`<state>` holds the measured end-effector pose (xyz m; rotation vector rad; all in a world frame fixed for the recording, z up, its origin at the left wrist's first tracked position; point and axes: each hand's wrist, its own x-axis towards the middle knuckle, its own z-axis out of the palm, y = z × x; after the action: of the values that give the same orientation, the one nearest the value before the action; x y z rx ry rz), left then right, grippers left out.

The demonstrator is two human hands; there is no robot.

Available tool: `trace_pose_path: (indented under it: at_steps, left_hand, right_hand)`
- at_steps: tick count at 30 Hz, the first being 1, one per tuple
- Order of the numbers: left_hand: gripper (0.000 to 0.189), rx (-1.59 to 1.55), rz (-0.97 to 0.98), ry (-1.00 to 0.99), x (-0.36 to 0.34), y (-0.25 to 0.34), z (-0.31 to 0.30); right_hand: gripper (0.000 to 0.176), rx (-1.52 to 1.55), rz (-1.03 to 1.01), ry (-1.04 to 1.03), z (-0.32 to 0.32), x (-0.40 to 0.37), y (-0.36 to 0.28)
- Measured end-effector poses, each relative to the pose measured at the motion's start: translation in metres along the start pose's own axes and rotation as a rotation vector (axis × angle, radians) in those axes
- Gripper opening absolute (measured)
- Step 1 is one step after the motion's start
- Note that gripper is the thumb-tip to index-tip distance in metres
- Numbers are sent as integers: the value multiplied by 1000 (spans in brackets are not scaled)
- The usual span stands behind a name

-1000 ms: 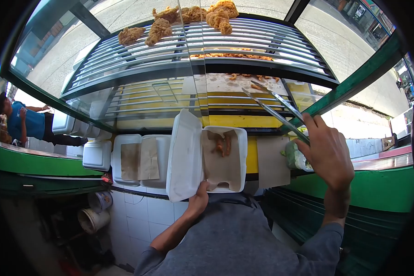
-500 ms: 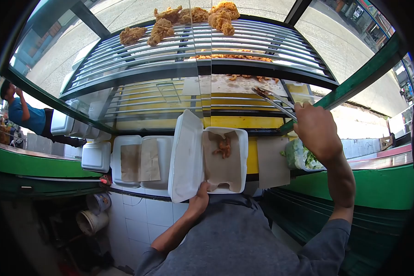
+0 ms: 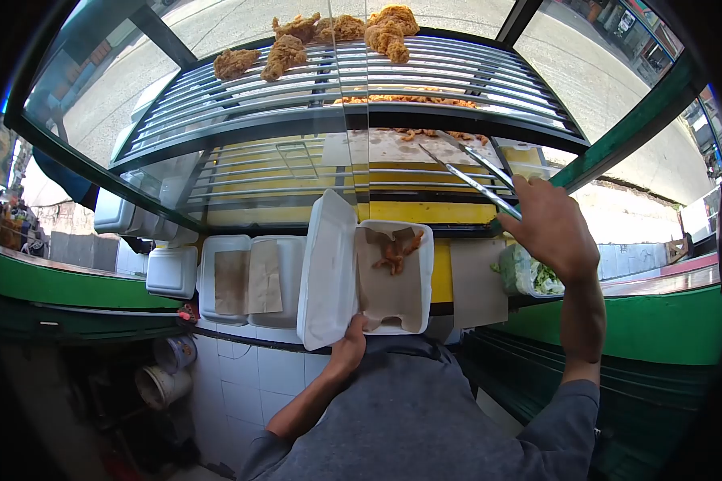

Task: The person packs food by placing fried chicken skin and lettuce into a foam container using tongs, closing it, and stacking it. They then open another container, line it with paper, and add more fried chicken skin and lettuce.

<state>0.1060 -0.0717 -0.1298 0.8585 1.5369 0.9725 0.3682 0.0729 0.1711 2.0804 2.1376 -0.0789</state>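
Note:
My left hand [image 3: 348,345] is closed on the front edge of an open white foam box [image 3: 329,272], near its hinge. Brown paper [image 3: 389,301] lines the box, and a few small fried pieces [image 3: 393,255] lie on it. My right hand [image 3: 557,228] grips metal tongs [image 3: 477,184], held over the glass case's lower shelf. The tongs' arms are spread, with their tips over a paper-lined surface [image 3: 393,148] near more fried pieces [image 3: 437,133]. I see nothing held between the tips.
Fried chicken [image 3: 285,56] sits on the upper rack [image 3: 241,96]. Left of my box lies another open foam box [image 3: 225,276] with brown paper, beside a closed one [image 3: 171,271]. On the right are a cardboard sheet [image 3: 479,284] and a tub of chopped greens [image 3: 529,272]. Glass panes and green frames surround the case.
Another fried piece now shows at the box's upper right. The tongs have spread apart, with their tips farther forward and left. My left hand stays put. The person at left has shifted.

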Motion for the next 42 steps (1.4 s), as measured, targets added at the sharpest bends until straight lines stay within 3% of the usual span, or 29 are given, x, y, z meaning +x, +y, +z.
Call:
trace_pose_path:
  at_steps: [5,10,15,17,23,26,31,36,38,42]
  left_hand:
    - [27,1,-98,-5,-2,13,0]
    - [17,-60,-98,6,-6,20,0]
    - [22,2,-103,-20,-7,21,2]
    - [25,34,-126,-17,-11,34,2]
    - [27,145,-80,-14,-14,39,-1]
    - [27,112,-140,-62,-13,37,-2]
    - [26,72,-101,-68,-6,12,-4]
    - [24,50,-146,-37,-6,20,-5]
    - [23,70,-49,-70,-4,1,-9]
    - [17,31,-77,-67,-6,14,-10]
  right_hand:
    - [32,-1,-21,101,61,55,4]
    - [32,-27,-54,145,61,50,10]
    - [39,31,39,-4,19,-6,2]
    - [39,100,-57,42,3,-40,8]
    - [53,206,-263,-131,-22,-100,16]
    - [52,241,-204,-57,-23,-86,9]
    - [48,-104,-89,167,-4,-15,-17]
    - [39,-307,-204,251,56,65,-11]
    - [39,-335,-230,259,64,71,-9]
    - [38,-236,-257,265,45,48,-4]
